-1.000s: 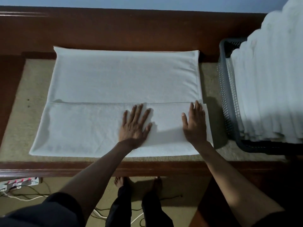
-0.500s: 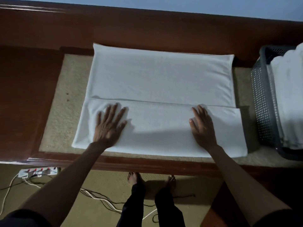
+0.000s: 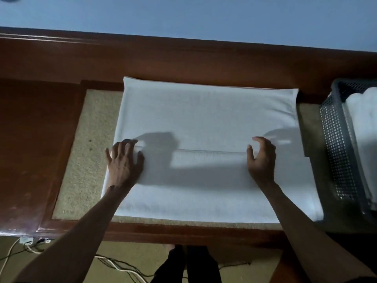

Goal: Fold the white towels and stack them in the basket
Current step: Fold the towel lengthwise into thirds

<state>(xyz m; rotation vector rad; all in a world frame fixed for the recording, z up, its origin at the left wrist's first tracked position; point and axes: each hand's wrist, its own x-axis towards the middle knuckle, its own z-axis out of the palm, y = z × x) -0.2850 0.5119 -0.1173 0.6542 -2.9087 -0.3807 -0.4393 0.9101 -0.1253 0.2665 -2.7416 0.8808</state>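
Observation:
A white towel (image 3: 204, 119) lies spread on the beige mat, its near part folded over so that the flap edge runs across the middle. My left hand (image 3: 124, 162) rests flat on the flap's left end, fingers apart, fingertips at the flap edge. My right hand (image 3: 261, 158) is at the flap's right end, fingers curled and raised over the edge with nothing clearly between them. The grey mesh basket (image 3: 334, 139) stands at the right edge of the view, with folded white towels (image 3: 365, 129) stacked in it.
The beige mat (image 3: 91, 150) sits inset in a dark wooden table (image 3: 34, 139) backed by a wooden rail and a blue wall. Below the front edge, a power strip (image 3: 26, 240) and cables (image 3: 114, 264) lie on the floor by my feet.
My left hand slid left along the flap to its left end. My right hand went from flat to curled and raised at the flap edge. The view shifted, leaving the basket at the right edge.

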